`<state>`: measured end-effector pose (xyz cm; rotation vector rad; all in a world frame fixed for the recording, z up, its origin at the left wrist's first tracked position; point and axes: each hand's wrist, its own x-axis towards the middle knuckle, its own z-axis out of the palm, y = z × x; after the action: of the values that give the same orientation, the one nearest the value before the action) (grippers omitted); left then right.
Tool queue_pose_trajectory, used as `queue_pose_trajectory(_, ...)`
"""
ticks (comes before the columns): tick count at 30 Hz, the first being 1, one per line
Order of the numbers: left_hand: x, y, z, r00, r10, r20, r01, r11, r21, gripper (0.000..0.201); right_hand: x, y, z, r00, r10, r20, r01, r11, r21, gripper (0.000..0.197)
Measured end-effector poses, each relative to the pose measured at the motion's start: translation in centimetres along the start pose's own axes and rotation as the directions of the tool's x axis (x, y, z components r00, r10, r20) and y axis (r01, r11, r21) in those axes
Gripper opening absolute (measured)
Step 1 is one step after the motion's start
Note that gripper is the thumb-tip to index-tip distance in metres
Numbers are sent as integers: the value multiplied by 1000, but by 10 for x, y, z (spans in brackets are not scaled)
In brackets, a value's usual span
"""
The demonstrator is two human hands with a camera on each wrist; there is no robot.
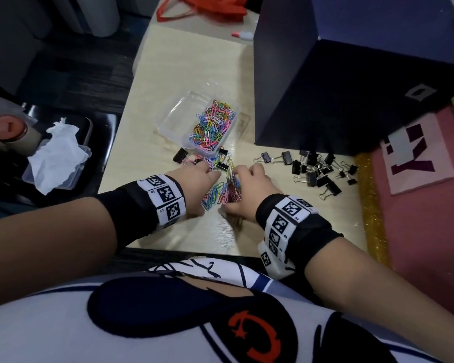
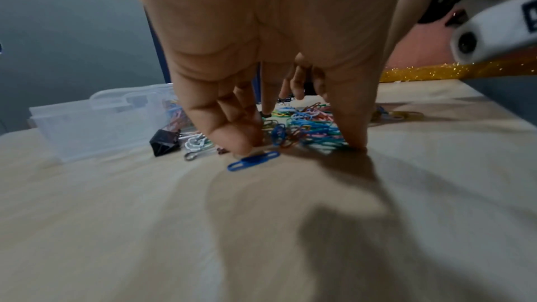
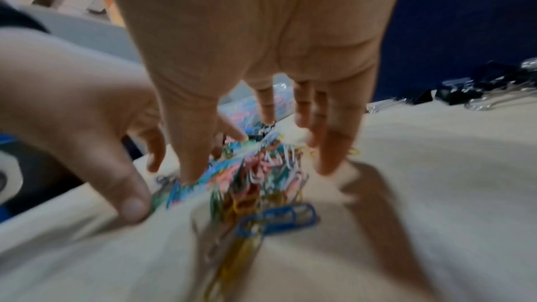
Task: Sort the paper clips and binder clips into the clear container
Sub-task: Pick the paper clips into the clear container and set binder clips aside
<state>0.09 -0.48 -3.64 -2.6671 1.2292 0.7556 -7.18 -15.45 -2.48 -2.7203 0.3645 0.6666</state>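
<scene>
A clear container (image 1: 173,119) stands mid-table, its right compartment full of coloured paper clips (image 1: 212,124). In front of it lies a loose pile of paper clips (image 1: 222,192), bracketed by both hands. My left hand (image 1: 207,176) has its fingers and thumb set down around a bunch of clips (image 2: 308,130), squeezing them together. My right hand (image 1: 240,179) hovers with spread, fairly straight fingers (image 3: 331,157) over the blurred pile (image 3: 261,176), its thumb on the pile. A heap of black binder clips (image 1: 315,169) lies to the right. One binder clip (image 2: 164,144) sits by the container (image 2: 87,123).
A tall dark blue box (image 1: 338,87) stands behind the binder clips. The table's near edge (image 1: 194,251) runs just under my wrists. A second clear box holding white tissue (image 1: 55,158) sits off the table to the left. A gold glitter strip (image 1: 370,205) borders the right side.
</scene>
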Motion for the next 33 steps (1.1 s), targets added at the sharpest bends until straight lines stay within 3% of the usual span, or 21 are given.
queue_pose_trajectory(2,2,3,-1,1000,-12,19,13,999,-40,64,-3,1,-4,993,97,70,-95,995,-28,102)
queue_pose_trajectory(4,5,6,-3,1000,-11,14,12,997,-71,51,-5,1,-1,991,87,102,-83,995,-48,104)
queue_pose_trajectory(8,11,8,-5,999,11,-32,-13,997,-72,38,-1,-2,8,997,-65,35,63,997,40,66)
queue_pose_trajectory(11,14,6,-5,999,1,-46,-5,997,-81,28,4,-3,9,995,-95,-20,96,994,49,40)
queue_pose_trajectory(18,18,2,-8,998,7,-62,-15,991,-135,15,17,2,3,994,-21,-109,30,996,83,31)
queue_pose_trajectory(26,19,-6,-30,986,25,-163,-59,976,-208,14,27,6,-34,990,85,-109,-66,984,166,11)
queue_pose_trajectory(33,20,-36,-65,933,-124,-339,-6,934,-358,18,45,-15,-65,981,89,-173,-39,961,275,7)
